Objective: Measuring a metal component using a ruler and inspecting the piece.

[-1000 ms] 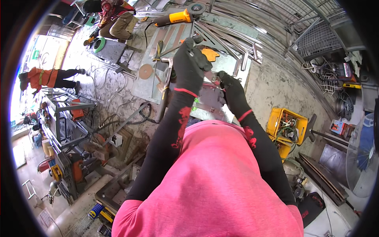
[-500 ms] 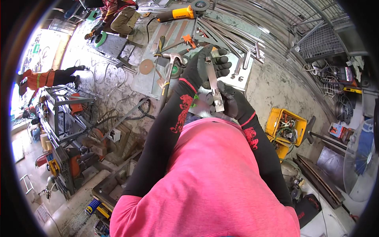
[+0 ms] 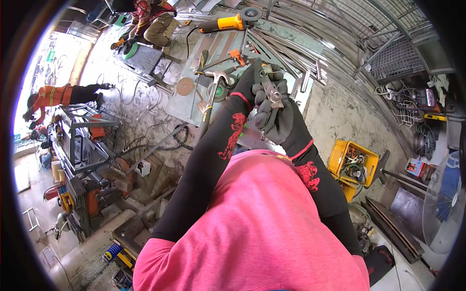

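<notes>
Clock directions taken from the centre of the head view. The short metal piece (image 3: pixel 275 98), the item in hand, lay at 1 o'clock, held between both gloved hands. Left hand (image 3: pixel 251 80) was at its upper end, fingers curled narrow about it; right hand (image 3: pixel 284 125) lay below, toward 5 o'clock of the piece, fingers bent in around it. Where the gloves overlapped, could not tell which fingertips belonged to which hand.

Claw hammer (image 3: pixel 211 97) lay at 11 o'clock, just beside the left sleeve, its head toward 12. Brown disc (image 3: pixel 185 87) rested flat on the pale sheet (image 3: pixel 180 107), between 10 and 11. Orange-ended tool (image 3: pixel 237 57) lay at 12 o'clock; beyond it, yellow angle grinder (image 3: pixel 229 23). Metal bars (image 3: pixel 280 51) were bundled at 1 o'clock. Yellow crate (image 3: pixel 338 154) with cables stood at 3, well apart. A crouching co-worker (image 3: pixel 158 31) was visible at 11.
</notes>
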Motion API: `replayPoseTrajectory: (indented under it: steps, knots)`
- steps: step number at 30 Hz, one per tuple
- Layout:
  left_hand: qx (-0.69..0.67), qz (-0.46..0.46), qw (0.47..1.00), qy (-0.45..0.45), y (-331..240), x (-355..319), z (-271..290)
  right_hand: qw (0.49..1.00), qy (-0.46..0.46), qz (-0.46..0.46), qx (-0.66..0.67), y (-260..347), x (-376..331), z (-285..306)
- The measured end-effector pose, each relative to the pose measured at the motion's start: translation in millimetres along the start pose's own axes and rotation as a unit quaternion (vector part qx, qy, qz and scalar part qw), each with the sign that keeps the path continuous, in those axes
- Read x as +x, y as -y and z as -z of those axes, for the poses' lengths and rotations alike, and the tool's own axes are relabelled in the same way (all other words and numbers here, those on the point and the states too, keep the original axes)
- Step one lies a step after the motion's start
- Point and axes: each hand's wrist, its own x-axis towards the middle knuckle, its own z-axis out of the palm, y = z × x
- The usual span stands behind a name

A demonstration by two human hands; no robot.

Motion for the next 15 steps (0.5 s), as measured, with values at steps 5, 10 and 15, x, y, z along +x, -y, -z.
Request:
replayPoseTrajectory:
  steps: [5,10,15]
  knots:
    - [-0.083,0.054,0.989,0.114,5,15,-6,0.999,0.005,-0.002,0.034,10,5,-19]
    - [-0.079,0.039,0.992,0.089,5,17,-5,1.0,-0.01,0.016,0.021,9,5,-32]
    - [-0.071,0.036,0.994,0.077,4,16,-5,0.999,0.004,0.015,0.032,11,8,-27]
